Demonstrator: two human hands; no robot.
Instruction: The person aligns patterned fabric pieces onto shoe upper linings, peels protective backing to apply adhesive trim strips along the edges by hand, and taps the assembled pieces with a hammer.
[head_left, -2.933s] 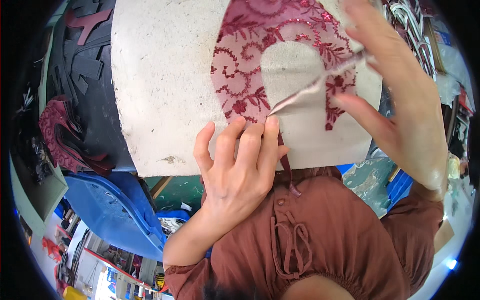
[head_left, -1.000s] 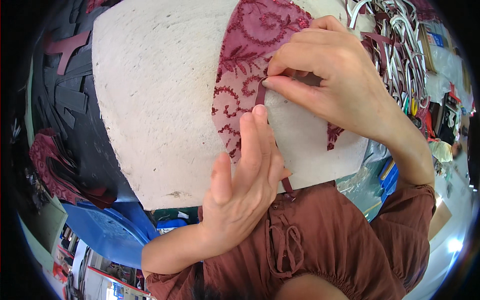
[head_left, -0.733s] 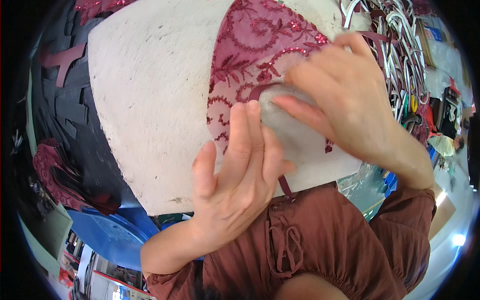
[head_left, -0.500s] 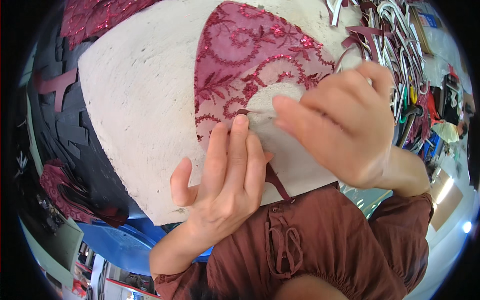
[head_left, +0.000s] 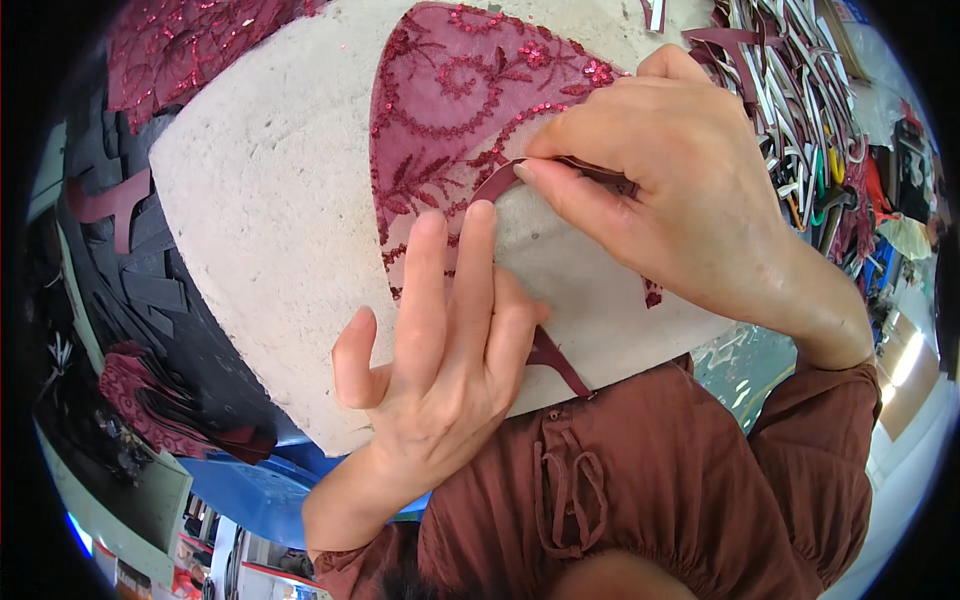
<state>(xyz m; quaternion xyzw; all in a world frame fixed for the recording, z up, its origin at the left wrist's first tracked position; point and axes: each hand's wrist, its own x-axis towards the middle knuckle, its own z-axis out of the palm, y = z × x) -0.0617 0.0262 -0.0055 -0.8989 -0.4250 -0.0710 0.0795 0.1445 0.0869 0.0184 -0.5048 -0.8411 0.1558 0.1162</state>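
Observation:
A dark red piece of sheer fabric with sequins and leafy embroidery lies flat on a whitish board, its lower edge cut in an inward curve. Along that curve runs a narrow maroon strip. My right hand pinches the strip between thumb and fingers, near the top of the curve; the strip's farther part passes under the palm. With fingers stretched out, my left hand presses its fingertips on the fabric and the strip's left end. A forked maroon piece shows beside it, partly hidden under the hand.
Tangled maroon and white offcuts lie at the far right, near scissors with green and yellow handles. More sequined fabric sits at the far left. Black pieces, stacked maroon cut pieces and a blue bin are on the left.
My right hand has moved up and holds the strip, which now bends along the curved edge. My left fingertips have shifted slightly up, with two fingers more spread.

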